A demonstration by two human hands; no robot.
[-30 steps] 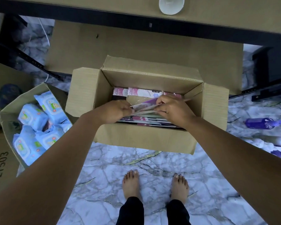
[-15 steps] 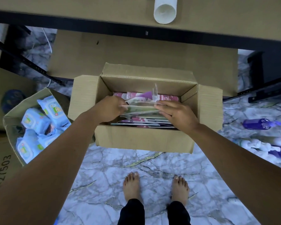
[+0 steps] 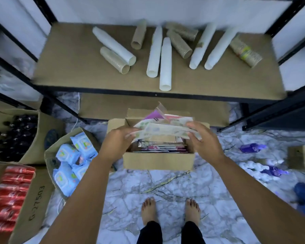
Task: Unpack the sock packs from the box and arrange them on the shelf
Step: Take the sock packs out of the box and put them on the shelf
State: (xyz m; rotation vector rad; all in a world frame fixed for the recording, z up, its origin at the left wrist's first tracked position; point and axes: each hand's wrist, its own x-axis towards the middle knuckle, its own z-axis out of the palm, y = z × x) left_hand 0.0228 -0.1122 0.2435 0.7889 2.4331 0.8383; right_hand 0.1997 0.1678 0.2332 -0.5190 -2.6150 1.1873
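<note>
Head view: I am watching the left hand (image 3: 118, 140) and right hand (image 3: 203, 140) gripping opposite ends of a fanned bundle of sock packs (image 3: 164, 130), fingers curling round it, just above the open box (image 3: 158, 162) sitting at 12 o'clock from the feet (image 3: 149, 210), with the shelf (image 3: 77, 67) standing beyond it.

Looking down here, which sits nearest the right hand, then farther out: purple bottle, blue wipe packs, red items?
1. Purple bottle, on the floor right of the right hand.
2. Blue wipe packs, in the open box on the left.
3. Red items, far left box.
</note>
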